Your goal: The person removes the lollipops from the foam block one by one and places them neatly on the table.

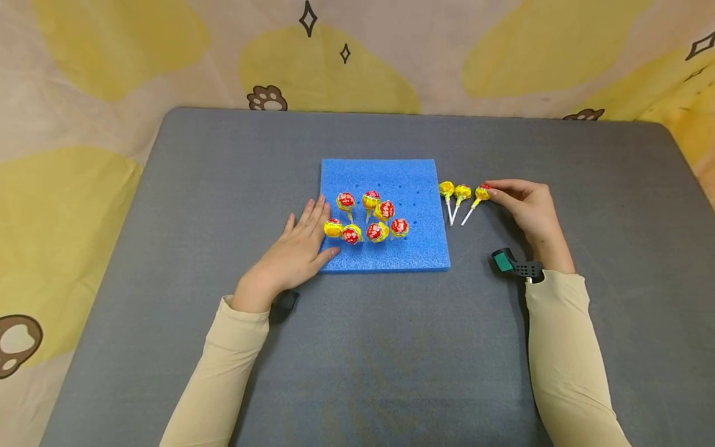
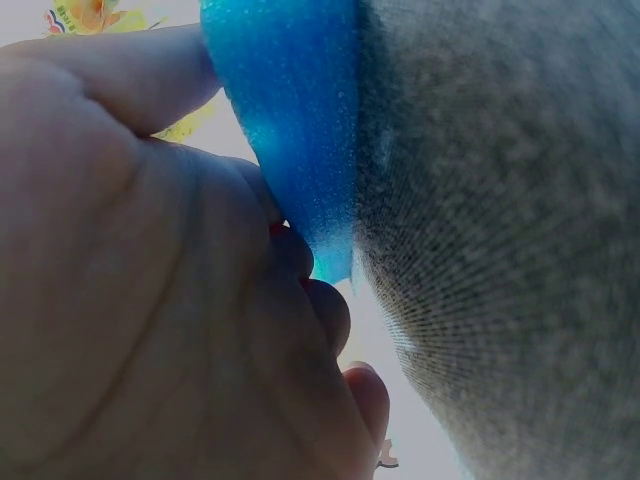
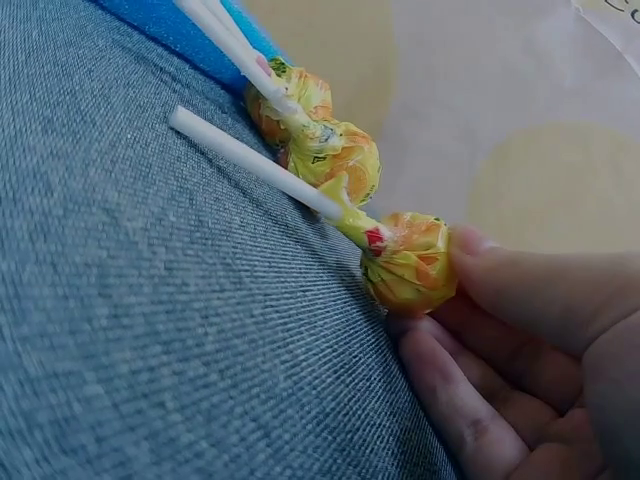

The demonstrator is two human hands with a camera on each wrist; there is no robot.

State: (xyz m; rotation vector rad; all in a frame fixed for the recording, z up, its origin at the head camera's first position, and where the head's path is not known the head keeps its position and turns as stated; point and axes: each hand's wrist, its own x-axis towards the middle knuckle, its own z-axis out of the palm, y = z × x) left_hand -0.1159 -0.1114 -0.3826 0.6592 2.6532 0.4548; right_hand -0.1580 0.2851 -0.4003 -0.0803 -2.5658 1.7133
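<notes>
A person's right hand (image 1: 527, 208) pinches the wrapped head of a lollipop (image 1: 482, 193) between thumb and fingertips, just to the right of a blue foam block (image 1: 385, 171). The left hand (image 1: 296, 248) lies with fingers extended, touching the block's left edge, its thumb reaching over the near-left corner.

The right-wrist view shows what the head view conceals: the thumb on one side of the candy, a fingertip on the other, and the gathered yellow wrapper with its red patch at the neck. The left-wrist view shows the palm side of the left hand and the block's side face. From the head view alone come the small holes dotting the block's top and the seven lollipops (image 1: 377, 232) standing in it, heads up.

The held lollipop slants, its white stick aimed toward the block's near-right corner, its head away from the person; whether the stick touches the table is hard to tell. Two more lollipops (image 1: 462, 192) lie between it and the block, sticks toward the person.

Beneath the block spreads a gray table (image 1: 391, 347); beyond it hangs a cream-and-yellow cloth (image 1: 436, 56) printed with paws and sparkles.
</notes>
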